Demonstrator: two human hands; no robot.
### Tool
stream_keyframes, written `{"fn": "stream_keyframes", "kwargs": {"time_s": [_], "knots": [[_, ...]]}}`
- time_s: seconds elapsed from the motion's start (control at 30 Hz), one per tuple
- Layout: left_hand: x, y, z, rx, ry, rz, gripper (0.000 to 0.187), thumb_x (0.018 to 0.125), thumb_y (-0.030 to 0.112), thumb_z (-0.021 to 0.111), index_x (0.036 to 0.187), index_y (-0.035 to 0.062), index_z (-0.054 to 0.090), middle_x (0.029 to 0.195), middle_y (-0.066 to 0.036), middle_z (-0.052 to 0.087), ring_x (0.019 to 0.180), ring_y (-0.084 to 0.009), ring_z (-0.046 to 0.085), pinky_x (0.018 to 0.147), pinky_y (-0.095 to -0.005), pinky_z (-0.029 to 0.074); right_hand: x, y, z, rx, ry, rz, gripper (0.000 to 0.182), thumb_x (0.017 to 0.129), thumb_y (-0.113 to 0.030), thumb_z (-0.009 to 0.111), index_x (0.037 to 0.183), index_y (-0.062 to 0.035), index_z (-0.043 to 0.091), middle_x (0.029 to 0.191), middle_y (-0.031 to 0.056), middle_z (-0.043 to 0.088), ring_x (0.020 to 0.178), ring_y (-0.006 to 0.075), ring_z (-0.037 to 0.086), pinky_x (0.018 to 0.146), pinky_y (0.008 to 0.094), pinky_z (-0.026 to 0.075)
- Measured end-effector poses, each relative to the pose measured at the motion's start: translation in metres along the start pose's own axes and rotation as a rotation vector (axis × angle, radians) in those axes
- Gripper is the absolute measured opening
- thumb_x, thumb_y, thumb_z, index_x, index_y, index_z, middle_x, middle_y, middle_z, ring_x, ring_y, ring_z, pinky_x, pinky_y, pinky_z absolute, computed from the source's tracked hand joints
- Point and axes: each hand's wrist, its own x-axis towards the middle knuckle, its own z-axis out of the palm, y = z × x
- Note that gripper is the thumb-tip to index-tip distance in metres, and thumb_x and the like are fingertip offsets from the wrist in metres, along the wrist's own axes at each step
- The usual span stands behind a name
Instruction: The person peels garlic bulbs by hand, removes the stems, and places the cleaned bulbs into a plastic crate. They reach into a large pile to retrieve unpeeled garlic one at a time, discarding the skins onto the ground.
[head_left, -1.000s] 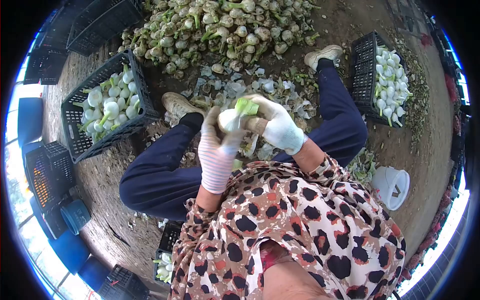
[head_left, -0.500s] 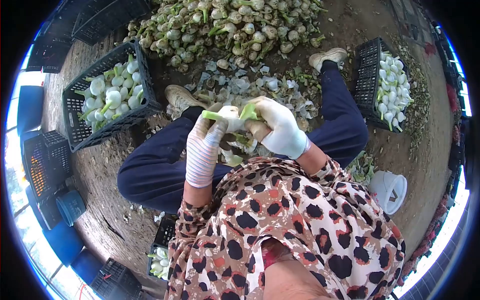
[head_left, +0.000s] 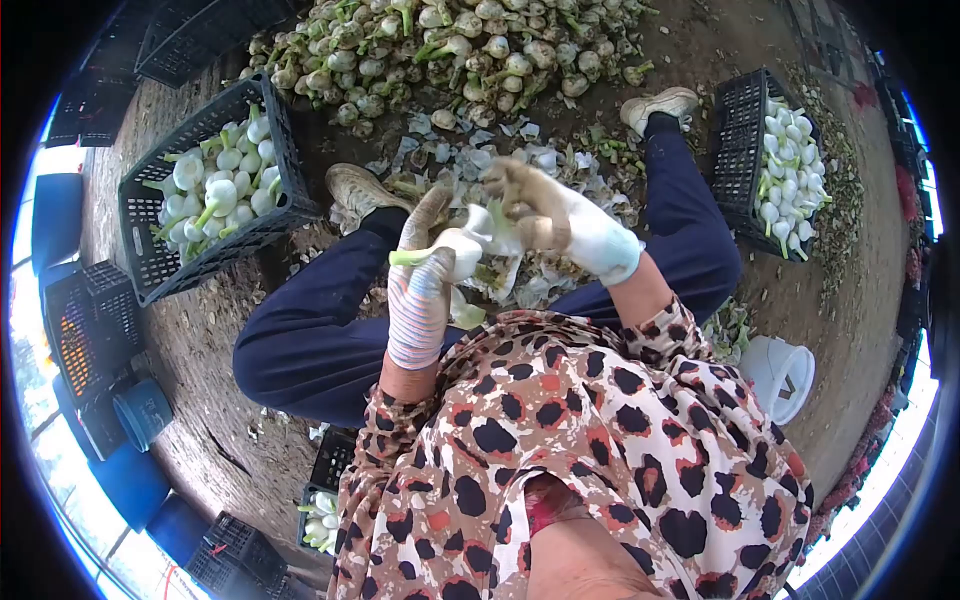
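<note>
In the middle of the view, my left hand, in a striped, soiled glove, is closed around a white garlic bulb whose short green stem sticks out to the left. My gloved right hand is just right of the bulb, slightly smeared by motion, its fingers curled. A pale strip of skin hangs between the bulb and the right fingers, pinched on the right side. Below both hands, peeled skins litter the ground between my legs.
Ahead lies a big heap of unpeeled bulbs. Black crates of cleaned bulbs stand at left and right, with another crate by my left hip. A white bucket stands at right, a blue bucket at far left.
My right hand has moved up and right, away from the bulb, drawing a strip of skin off it. The left hand has shifted slightly right, still holding the bulb.
</note>
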Motion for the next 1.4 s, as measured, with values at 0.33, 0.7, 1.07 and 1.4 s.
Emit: {"fn": "stream_keyframes", "kwargs": {"time_s": [0.33,0.7,1.07,1.4], "knots": [[0.005,0.001,-0.008,0.252,0.169,-0.167,0.052,0.095,0.024,0.062,0.136,-0.0059,0.050,0.112,-0.013,0.064,0.091,-0.0140,0.061,0.078,-0.0269,0.053,0.009,0.015,0.042,0.087,0.264,-0.151,0.017,0.091,-0.001,0.060,0.107,0.0026,0.059,0.097,0.0066,0.063,0.085,0.0110,0.059,0.075,0.0247,0.050],[0.024,-0.024,-0.029,-0.380,0.167,-0.085,0.071,0.076,0.001,0.064,0.143,-0.0080,0.040,0.135,-0.022,0.055,0.126,-0.0326,0.055,0.104,-0.0405,0.049,0.017,0.078,-0.003,-1.098,0.069,0.057,0.052,0.084,0.000,0.051,0.135,-0.0109,0.050,0.125,0.0239,0.061,0.118,0.0371,0.059,0.101,0.0431,0.048],[0.071,0.073,-0.138,-0.805,0.385,0.276,0.038,0.100,0.028,0.049,0.103,-0.0052,0.068,0.109,-0.025,0.069,0.113,-0.0388,0.064,0.100,-0.0534,0.051,0.214,0.126,-0.017,-1.037,-0.040,0.339,0.040,0.089,-0.023,0.055,0.127,-0.0122,0.058,0.113,0.0214,0.063,0.105,0.0388,0.061,0.090,0.0464,0.050],[0.104,-0.037,-0.093,-0.092,0.621,-0.308,0.050,0.098,0.027,0.060,0.135,-0.0032,0.045,0.126,-0.020,0.056,0.103,-0.0303,0.064,0.087,-0.0421,0.055,0.265,0.174,-0.006,-0.821,-0.011,0.346,0.046,0.090,-0.014,0.053,0.135,-0.0050,0.050,0.125,0.0257,0.059,0.108,0.0420,0.060,0.092,0.0447,0.050]]}}
